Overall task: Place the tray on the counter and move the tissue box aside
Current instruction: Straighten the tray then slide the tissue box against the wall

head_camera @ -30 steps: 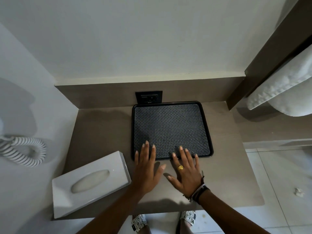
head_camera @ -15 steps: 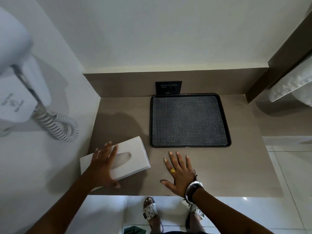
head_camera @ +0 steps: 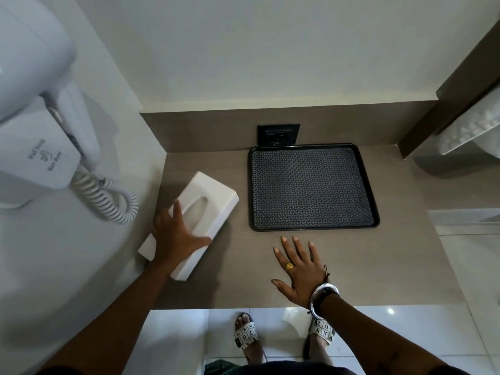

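1. Counter (head_camera: 351, 266): grey-brown slab, walls behind and to the left. Both task things now rest on it.
2. Tray (head_camera: 313, 188): black, patterned, flat at the back right, far edge under the wall socket (head_camera: 278, 134). Same spot as a second ago, when both hands were at its near edge; placement looks finished.
3. Tissue box (head_camera: 189, 226): white, now swung to a steeper diagonal and pushed toward the left wall, well apart from the tray. Half a second ago it lay nearer the front edge.
4. Left hand (head_camera: 176, 236): clamped over the box's near half, thumb on the right side, fingers on top; steering it.
5. Right hand (head_camera: 299, 272): open, fingers spread, holding nothing, just short of the tray; contact with the counter cannot be told.
6. Judgement: only the box's final resting spot remains.
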Demonstrator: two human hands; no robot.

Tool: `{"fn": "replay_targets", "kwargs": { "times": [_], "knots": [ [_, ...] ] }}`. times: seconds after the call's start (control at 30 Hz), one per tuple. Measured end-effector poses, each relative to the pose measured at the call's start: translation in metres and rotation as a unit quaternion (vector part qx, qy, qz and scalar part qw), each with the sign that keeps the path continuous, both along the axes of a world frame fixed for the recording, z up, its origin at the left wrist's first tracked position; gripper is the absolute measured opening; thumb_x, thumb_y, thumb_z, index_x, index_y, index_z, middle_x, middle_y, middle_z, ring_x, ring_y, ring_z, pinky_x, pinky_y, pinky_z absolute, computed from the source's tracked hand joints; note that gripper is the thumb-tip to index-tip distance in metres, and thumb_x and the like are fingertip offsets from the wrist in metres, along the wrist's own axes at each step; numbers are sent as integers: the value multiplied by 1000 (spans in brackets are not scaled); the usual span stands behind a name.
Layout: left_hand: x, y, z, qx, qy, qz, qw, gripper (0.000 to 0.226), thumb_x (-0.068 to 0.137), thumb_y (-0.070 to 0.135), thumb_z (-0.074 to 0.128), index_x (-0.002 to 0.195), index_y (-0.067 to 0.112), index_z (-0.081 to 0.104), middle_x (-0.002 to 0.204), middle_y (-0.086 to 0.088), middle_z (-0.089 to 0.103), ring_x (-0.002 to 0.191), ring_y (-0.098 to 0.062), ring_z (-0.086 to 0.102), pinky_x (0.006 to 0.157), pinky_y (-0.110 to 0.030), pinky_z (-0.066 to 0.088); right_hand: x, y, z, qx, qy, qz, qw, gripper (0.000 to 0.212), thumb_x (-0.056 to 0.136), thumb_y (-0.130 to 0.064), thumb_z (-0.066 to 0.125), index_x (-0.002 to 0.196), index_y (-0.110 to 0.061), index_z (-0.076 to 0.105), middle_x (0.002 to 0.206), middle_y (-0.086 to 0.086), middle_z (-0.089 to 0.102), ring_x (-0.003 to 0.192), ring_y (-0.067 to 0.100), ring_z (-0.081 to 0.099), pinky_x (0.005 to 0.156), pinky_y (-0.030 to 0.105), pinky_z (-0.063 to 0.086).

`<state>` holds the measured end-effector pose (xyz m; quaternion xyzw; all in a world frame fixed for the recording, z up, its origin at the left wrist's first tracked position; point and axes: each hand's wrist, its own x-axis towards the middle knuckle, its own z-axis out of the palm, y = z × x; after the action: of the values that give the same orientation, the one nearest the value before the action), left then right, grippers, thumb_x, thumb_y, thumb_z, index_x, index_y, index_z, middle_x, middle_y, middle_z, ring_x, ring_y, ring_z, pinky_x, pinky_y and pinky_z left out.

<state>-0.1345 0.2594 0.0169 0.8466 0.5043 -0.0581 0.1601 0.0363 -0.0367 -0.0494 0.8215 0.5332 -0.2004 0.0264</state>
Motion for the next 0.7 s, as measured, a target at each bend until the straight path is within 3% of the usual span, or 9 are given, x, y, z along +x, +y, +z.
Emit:
{"fn": "replay_targets", "kwargs": {
  "times": [0.13,0.27,0.57,0.7],
  "knots": [
    [37,26,0,0,-57,146,988,138,52,65,84,155,17,6,152,-25,26,141,-45,25,117,-58,19,1,1,-1,-8,8,-4,1000,78,86,-72,36,150,-27,35,160,8,30,145,36,31,112,62,24],
    [64,56,0,-2,-55,202,978,136,52,66,82,154,14,9,152,-29,25,141,-46,24,117,-56,20,2,1,-3,-11,10,0,1000,79,86,-71,39,151,-27,35,161,8,29,145,37,30,113,62,22],
    [75,65,-16,2,-24,214,976,135,54,68,81,154,13,9,152,-29,23,142,-46,21,119,-57,16,2,5,5,-4,-5,4,1000,79,80,-69,47,146,-26,46,156,9,39,141,37,39,110,60,21],
    [69,51,-17,32,-36,145,988,124,69,82,57,155,8,9,159,-30,12,149,-47,10,121,-59,7,2,5,7,-8,-5,8,1000,78,79,-69,47,144,-26,49,155,9,41,140,38,41,109,60,22]
  ]
}}
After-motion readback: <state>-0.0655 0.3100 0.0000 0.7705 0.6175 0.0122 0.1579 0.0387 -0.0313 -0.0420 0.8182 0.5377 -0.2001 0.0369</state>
